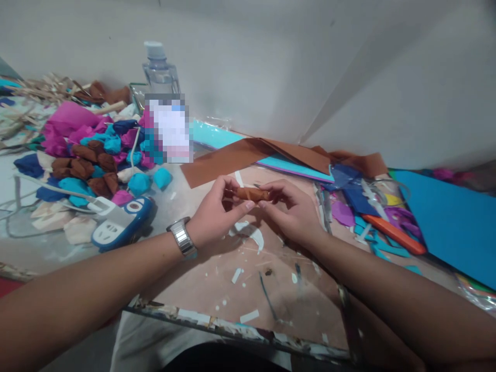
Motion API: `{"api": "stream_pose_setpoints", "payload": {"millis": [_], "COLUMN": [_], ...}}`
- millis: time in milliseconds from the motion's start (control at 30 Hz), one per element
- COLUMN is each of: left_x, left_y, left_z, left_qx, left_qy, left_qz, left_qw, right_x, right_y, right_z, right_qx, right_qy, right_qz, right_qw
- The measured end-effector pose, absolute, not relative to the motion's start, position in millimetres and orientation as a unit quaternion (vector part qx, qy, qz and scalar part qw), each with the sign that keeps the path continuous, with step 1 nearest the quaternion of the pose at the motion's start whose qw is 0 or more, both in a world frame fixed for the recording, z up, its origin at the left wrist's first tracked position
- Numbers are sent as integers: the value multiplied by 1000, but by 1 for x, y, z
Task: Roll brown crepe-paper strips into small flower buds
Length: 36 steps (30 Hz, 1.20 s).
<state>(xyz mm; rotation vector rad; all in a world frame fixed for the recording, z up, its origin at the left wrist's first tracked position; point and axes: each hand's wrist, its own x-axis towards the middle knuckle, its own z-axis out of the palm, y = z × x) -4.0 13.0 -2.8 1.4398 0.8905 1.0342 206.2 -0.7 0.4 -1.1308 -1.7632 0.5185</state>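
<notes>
So we're holding a small brown paper roll (251, 194) right of the power socket (123, 223), our left hand (219, 209) and right hand (296, 212) both with fingers pinched on its ends, probably so it won't unwind. A brown strip (225, 161) lies behind it, right of the socket, likely for easy reach.

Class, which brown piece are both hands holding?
The small roll between the left hand and right hand; the long strips lie beyond them, the brown bundles in the pile at left.
</notes>
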Motion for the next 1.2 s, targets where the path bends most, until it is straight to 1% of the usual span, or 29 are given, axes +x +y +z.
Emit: {"api": "stream_pose_setpoints", "payload": {"millis": [133,300,433,633,767,833,933,1000,1100,1200], "left_x": [-5,-6,-5,-5,-5,-6,-7,-9,-10,-10], "left_y": [13,10,9,10,11,12,12,13,14,14], "left_z": [0,10,10,9,6,4,2,2,2,1], "left_qx": [603,642,641,628,640,650,675,715,776,794], "left_qy": [415,440,466,469,465,461,448,419,363,350], "left_qz": [460,402,387,384,387,410,462,453,389,346], "left_qw": [502,482,471,488,473,443,362,329,339,356], "right_x": [205,204,202,203,205,205,205,205,206,207], "right_y": [-2,-3,-6,-5,-2,-1,-1,-2,-2,-3], "right_z": [2,5,8,2,-3,-2,1,3,3,2], "right_qx": [-484,-484,-480,-497,-503,-506,-497,-474,-446,-442], "right_qy": [-705,-707,-713,-671,-643,-647,-687,-725,-762,-777], "right_qz": [188,170,174,251,295,285,243,220,199,184], "right_qw": [483,487,480,490,496,494,471,449,426,407]}}
